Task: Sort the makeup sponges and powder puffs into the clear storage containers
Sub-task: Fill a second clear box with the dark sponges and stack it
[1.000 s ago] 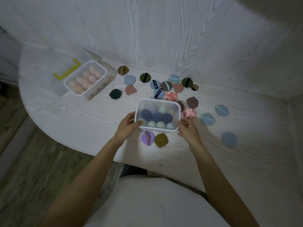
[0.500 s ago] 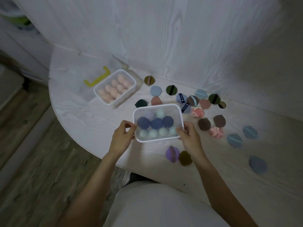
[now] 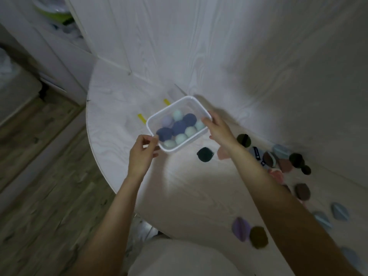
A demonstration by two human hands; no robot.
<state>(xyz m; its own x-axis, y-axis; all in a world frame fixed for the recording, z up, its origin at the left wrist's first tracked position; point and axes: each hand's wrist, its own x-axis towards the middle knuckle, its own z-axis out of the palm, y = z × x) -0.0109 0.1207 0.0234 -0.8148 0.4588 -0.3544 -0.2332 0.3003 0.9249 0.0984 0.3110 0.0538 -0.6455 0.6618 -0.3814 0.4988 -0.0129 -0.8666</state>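
Note:
A clear storage container [image 3: 159, 116] filled with several navy, mint and lilac makeup sponges [image 3: 180, 126] is held between both hands over the far left of the white table [image 3: 195, 196]. My left hand [image 3: 142, 154] pinches its near left corner. My right hand [image 3: 219, 129] grips its right side. It hides the other container; only yellow lid clips [image 3: 141, 118] show behind it. Several flat powder puffs [image 3: 268, 159] lie scattered to the right, a dark green puff [image 3: 204, 154] nearest and a purple puff [image 3: 241, 229] and an olive puff [image 3: 258, 237] close to me.
The table's curved edge runs down the left, with wood floor [image 3: 39, 196] below it. A white panelled wall [image 3: 219, 46] stands just behind the table. White furniture [image 3: 49, 56] is at the far left.
Both hands have carried the blue-sponge container away from me and to the left, over where the pink-sponge container stood. The view has swung left, so the puffs now lie at the right.

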